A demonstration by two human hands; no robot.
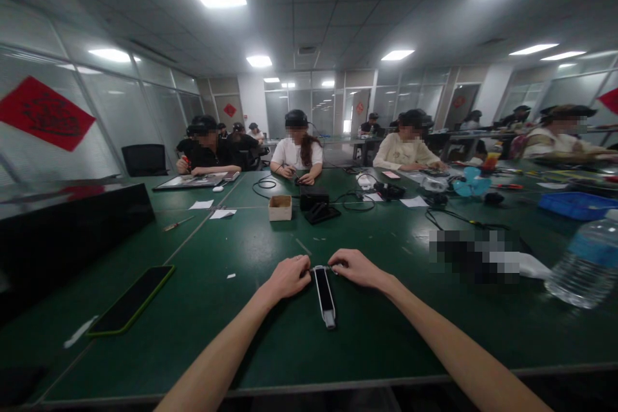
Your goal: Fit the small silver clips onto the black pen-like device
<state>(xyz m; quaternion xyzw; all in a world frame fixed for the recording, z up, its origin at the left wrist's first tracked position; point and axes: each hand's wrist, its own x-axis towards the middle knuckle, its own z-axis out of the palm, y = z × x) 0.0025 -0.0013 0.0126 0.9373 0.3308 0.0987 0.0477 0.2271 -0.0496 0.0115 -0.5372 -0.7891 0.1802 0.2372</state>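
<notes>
On the green table in front of me lies a slim black device with a light grey rim (324, 291) and a grey tip at its near end. My left hand (290, 275) is at the left of its far end, fingers curled and closed. Across from it, my right hand (357, 268) is closed in a pinch at the right of the same end. A small thin piece shows at the fingertips on both sides, too small to name. Whether it is one part or two, or joined to the device, I cannot tell.
A green-edged phone (132, 301) lies to the left, with a screwdriver (177, 224) beyond it. A small open box (280, 209) and a black box (313, 197) stand ahead. At right are a water bottle (584, 261), a blue tray (577, 204) and cables. Several people sit opposite.
</notes>
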